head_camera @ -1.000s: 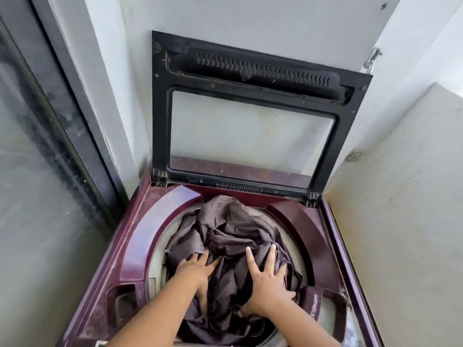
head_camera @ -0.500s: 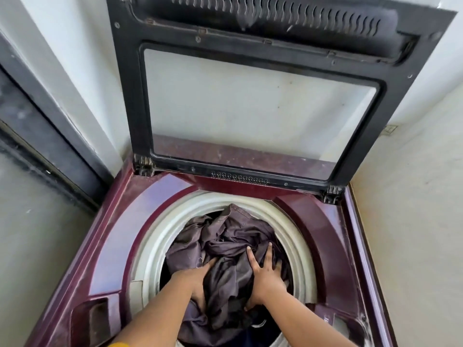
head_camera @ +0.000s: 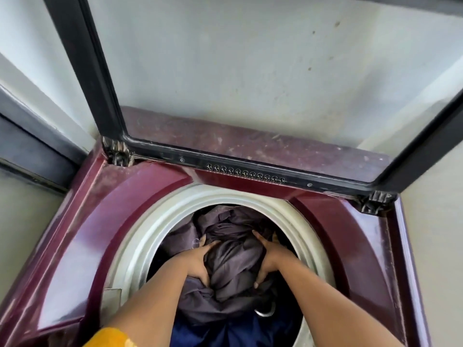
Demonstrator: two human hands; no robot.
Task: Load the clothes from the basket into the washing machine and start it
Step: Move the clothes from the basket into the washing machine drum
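A maroon top-loading washing machine (head_camera: 100,221) stands below me with its glass lid (head_camera: 225,71) raised upright against the wall. Inside the pale drum ring (head_camera: 160,231) lies a bundle of dark grey-purple cloth (head_camera: 233,261), with a blue garment (head_camera: 213,331) under it at the near side. My left hand (head_camera: 200,259) presses on the left of the bundle and my right hand (head_camera: 268,256) on its right, fingers spread and sunk into the folds. The basket is out of view.
The black lid frame (head_camera: 100,83) and its hinges (head_camera: 117,154) rise just behind the drum. A dark door frame (head_camera: 30,146) runs along the left. A pale wall (head_camera: 438,221) closes the right side.
Both hands have pushed the grey cloth from above the rim down into the drum. The view has come closer and lower, and a blue garment now shows beneath.
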